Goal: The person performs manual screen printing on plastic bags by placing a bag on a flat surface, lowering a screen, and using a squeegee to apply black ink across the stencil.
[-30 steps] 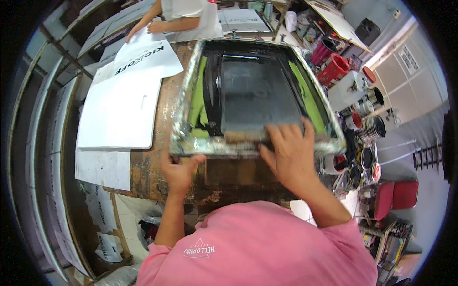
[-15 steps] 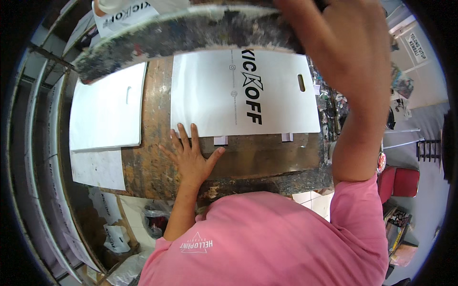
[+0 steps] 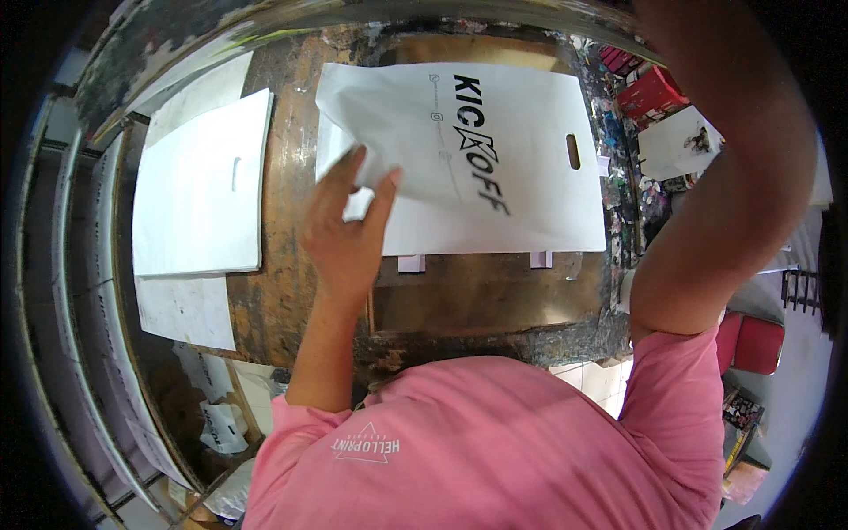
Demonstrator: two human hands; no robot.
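Note:
A white flat bag (image 3: pixel 539 194) with bold black lettering and a cut-out handle lies on the worktable. My left hand (image 3: pixel 343 234) is at its near left corner, thumb and forefinger closed on the material. That corner is lifted and creased, and the lettering bends near it. Another white layer shows beneath the raised part. Along the top edge of the view runs a paint-stained frame (image 3: pixel 146 57), tilted up over the table. My right arm (image 3: pixel 733 177) reaches up toward it; the right hand is beyond the picture's edge.
A stack of plain white bags (image 3: pixel 199 199) lies at left on a white sheet (image 3: pixel 190 309). Small pale tabs (image 3: pixel 412 263) stick out beneath the printed bag's near edge. Metal racks (image 3: pixel 66 291) stand at far left. A red container (image 3: pixel 649 97) and a red chair (image 3: pixel 755 344) are at right.
The frame has swung up and away from over the bag, my right arm rising with it. My left hand has gone from resting flat beside the bag to lifting its near left corner.

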